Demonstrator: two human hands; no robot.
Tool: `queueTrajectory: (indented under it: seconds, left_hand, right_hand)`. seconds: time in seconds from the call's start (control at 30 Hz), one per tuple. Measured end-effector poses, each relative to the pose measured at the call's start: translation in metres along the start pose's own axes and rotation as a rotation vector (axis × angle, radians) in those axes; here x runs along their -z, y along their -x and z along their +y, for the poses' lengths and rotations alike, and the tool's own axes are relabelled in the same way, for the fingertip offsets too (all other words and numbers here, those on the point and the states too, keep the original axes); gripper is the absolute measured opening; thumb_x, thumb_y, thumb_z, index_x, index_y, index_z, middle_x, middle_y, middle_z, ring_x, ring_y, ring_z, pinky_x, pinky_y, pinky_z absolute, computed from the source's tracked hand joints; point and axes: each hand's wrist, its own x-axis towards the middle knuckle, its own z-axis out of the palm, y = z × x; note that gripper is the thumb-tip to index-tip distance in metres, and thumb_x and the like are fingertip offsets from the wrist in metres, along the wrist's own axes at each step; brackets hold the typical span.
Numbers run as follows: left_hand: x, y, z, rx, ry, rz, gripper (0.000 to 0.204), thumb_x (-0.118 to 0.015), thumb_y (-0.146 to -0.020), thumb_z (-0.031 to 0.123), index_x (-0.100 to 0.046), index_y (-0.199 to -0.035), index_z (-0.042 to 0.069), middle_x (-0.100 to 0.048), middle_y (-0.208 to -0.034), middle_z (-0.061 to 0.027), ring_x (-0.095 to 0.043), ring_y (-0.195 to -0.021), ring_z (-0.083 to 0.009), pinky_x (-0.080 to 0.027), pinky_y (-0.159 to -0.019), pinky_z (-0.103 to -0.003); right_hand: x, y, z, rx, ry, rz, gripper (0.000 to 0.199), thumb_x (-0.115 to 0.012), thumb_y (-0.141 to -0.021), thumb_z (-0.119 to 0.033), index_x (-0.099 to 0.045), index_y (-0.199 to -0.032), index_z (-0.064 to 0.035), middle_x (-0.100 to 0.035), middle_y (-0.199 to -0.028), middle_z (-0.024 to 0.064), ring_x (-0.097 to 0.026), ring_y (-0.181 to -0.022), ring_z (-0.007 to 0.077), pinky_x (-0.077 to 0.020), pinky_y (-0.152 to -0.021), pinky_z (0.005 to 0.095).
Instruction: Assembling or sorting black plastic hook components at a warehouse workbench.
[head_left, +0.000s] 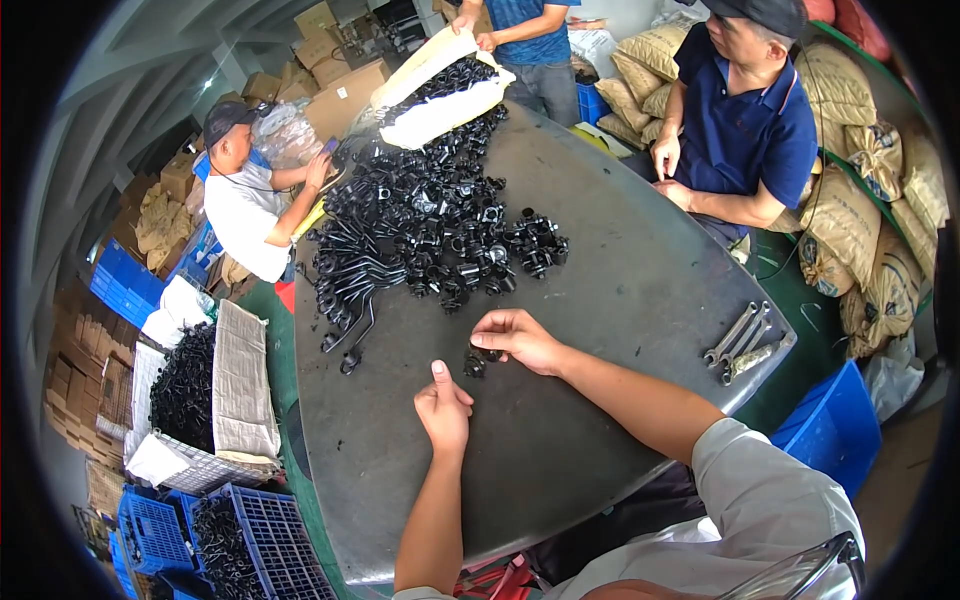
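Over the near part of the dark metal table (600,300), my right hand (522,343) pinches a small black metal clamp (479,358) between thumb and fingers. The clamp's lower part shows below my fingertips. Just left of it is my left hand (443,412), thumb raised and fingers curled inward. Whatever those fingers hold, if anything, is hidden. Beyond both hands lies a large heap of black metal clamps (440,225), with several bent black rods (362,262) along its left side.
Several wrenches (742,338) lie near the table's right edge. A co-worker tips a pale sack (450,115) of black parts at the far end. Other people stand left (245,200) and right (745,130). Blue crates (275,540) and a blue bin (830,425) flank the table.
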Motion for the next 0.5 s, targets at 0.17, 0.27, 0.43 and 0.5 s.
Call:
queueTrajectory:
  seconds: [0.17, 0.27, 0.43, 0.5]
  left_hand:
    - [-0.021, 0.000, 0.004, -0.226, 0.177, 0.050, 0.031, -0.072, -0.096, 0.028, -0.063, -0.084, 0.000, -0.061, -0.068, -0.0025, -0.053, -0.057, -0.0073, -0.042, -0.052, -0.023]
    - [-0.029, 0.000, 0.004, -0.474, 0.094, 0.035, 0.024, -0.080, -0.089, 0.018, -0.063, -0.092, 0.002, -0.061, -0.070, -0.0013, -0.054, -0.058, -0.0074, -0.039, -0.053, -0.020]
    - [-0.007, 0.001, -0.001, -0.068, -0.003, -0.036, 0.054, -0.063, -0.100, 0.043, -0.064, -0.066, 0.001, -0.052, -0.050, -0.0029, -0.049, -0.047, -0.0093, -0.038, -0.046, -0.026]
    - [-0.007, 0.001, 0.002, -0.108, 0.048, -0.018, 0.070, -0.048, -0.104, 0.055, -0.060, -0.058, 0.003, -0.047, -0.046, -0.0015, -0.046, -0.044, -0.0093, -0.037, -0.045, -0.028]
  right_hand:
    - [-0.004, 0.000, -0.002, 0.036, -0.025, 0.023, 0.022, -0.074, -0.093, -0.026, -0.068, -0.101, -0.0057, -0.068, -0.089, -0.0006, -0.057, -0.073, 0.0052, -0.0420, -0.057, 0.0218]
    - [-0.001, -0.001, 0.002, 0.042, -0.032, 0.018, 0.022, -0.074, -0.093, -0.026, -0.068, -0.101, -0.0058, -0.069, -0.090, -0.0004, -0.057, -0.073, 0.0052, -0.0421, -0.058, 0.0221]
    - [-0.003, 0.004, -0.005, -0.011, 0.067, 0.024, 0.022, -0.075, -0.093, -0.027, -0.069, -0.101, -0.0077, -0.069, -0.092, -0.0028, -0.060, -0.080, 0.0054, -0.0445, -0.062, 0.0228]
    - [-0.001, 0.003, -0.005, 0.009, 0.056, 0.015, 0.022, -0.075, -0.092, -0.027, -0.069, -0.101, -0.0080, -0.069, -0.092, -0.0025, -0.060, -0.081, 0.0056, -0.0446, -0.063, 0.0234]
